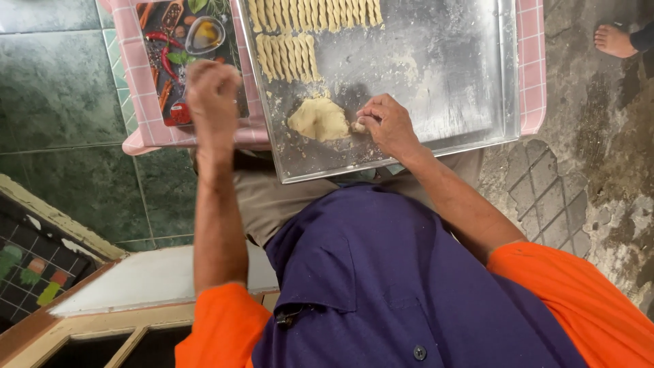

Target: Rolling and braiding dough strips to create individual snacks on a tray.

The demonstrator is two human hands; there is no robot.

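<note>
Pinched shut, the right hand (pixel 388 125) has its grip on a small piece of dough (pixel 358 125), pressed against the metal tray (pixel 443 75). Just left of that grip lies the dough lump (pixel 318 118); beyond it, rows of twisted dough strips (pixel 293 58). Rolling evenly under light fingertip pressure should keep the piece uniform. The left hand (pixel 212 92) is raised in a closed fist over the pink tray (pixel 139 75); whether it holds anything I cannot tell.
</note>
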